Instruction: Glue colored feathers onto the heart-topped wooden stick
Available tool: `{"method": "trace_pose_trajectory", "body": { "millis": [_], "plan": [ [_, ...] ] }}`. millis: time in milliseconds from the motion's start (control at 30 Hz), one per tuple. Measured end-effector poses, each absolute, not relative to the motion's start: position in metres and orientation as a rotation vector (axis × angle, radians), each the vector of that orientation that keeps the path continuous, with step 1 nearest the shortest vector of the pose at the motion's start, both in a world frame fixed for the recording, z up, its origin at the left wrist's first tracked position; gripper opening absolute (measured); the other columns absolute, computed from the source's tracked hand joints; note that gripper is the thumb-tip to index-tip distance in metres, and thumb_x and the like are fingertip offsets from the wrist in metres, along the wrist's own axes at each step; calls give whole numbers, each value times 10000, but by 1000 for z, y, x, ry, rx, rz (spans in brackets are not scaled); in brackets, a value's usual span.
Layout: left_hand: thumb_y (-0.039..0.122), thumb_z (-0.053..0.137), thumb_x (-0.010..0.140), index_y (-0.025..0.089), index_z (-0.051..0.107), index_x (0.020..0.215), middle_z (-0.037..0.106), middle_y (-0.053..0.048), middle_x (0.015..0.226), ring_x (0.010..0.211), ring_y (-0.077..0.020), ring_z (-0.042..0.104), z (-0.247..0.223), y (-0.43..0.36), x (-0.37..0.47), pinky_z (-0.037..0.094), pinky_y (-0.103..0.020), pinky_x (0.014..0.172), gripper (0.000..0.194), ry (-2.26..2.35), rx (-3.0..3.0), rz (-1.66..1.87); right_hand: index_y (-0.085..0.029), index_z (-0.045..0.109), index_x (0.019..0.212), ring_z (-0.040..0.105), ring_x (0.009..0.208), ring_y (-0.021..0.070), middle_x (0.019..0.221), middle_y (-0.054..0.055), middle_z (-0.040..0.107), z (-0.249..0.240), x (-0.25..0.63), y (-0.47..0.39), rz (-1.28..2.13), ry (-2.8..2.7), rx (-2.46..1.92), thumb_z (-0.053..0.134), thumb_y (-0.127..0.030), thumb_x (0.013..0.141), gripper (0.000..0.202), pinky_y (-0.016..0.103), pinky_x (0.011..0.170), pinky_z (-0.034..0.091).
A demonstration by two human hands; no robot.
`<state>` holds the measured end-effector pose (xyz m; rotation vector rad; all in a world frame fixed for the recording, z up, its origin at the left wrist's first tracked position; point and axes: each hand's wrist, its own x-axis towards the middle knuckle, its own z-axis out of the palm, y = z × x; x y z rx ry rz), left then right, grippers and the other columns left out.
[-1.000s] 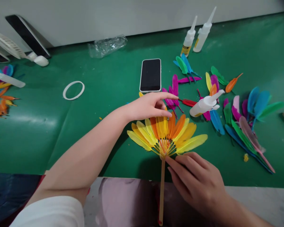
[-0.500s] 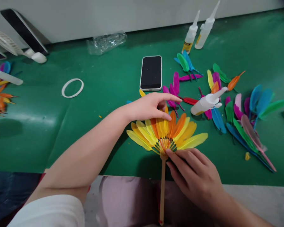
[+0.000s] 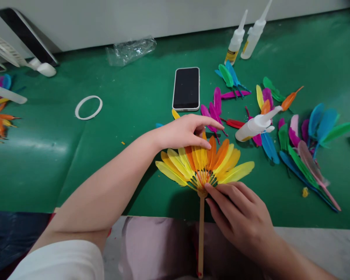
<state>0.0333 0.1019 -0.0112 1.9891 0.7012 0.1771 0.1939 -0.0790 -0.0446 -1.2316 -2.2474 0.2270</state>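
A feather fan (image 3: 226, 159) of yellow and orange feathers spreads in front of me, its thin wooden handle (image 3: 201, 233) pointing down past the table edge. My right hand (image 3: 242, 212) is closed at the fan's base, fingertips pressed where the quills meet the handle. Over the upper feathers lies my left hand (image 3: 189, 130), index finger stretched out and thumb apart from it, the thumb touching an orange feather. Its other fingers are mostly hidden.
Right of the fan, a glue bottle (image 3: 253, 127) stands among loose coloured feathers (image 3: 323, 124). Two more glue bottles (image 3: 235, 44) are at the back. A phone (image 3: 186, 88), a white ring (image 3: 89, 107) and a clear plastic wrapper (image 3: 131, 51) lie on the green table (image 3: 128, 93).
The view has shifted very slightly. Both hands keep their places on the fan, and the fan's right-hand feathers sit a touch further left.
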Motion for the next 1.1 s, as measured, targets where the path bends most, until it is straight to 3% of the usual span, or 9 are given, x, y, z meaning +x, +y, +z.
{"method": "trace_pose_trajectory", "body": {
  "millis": [1100],
  "plan": [
    [279,647,718,210,564,1153,520,28,636,554,-95,451,-13,102,34,322,-223,517,449,718,1980,157,-106,595,1085,574,767,158,850,68,638,-42,192,-78,244,-2226,-1256,594,-104,753,331,338,702,500]
  ]
}}
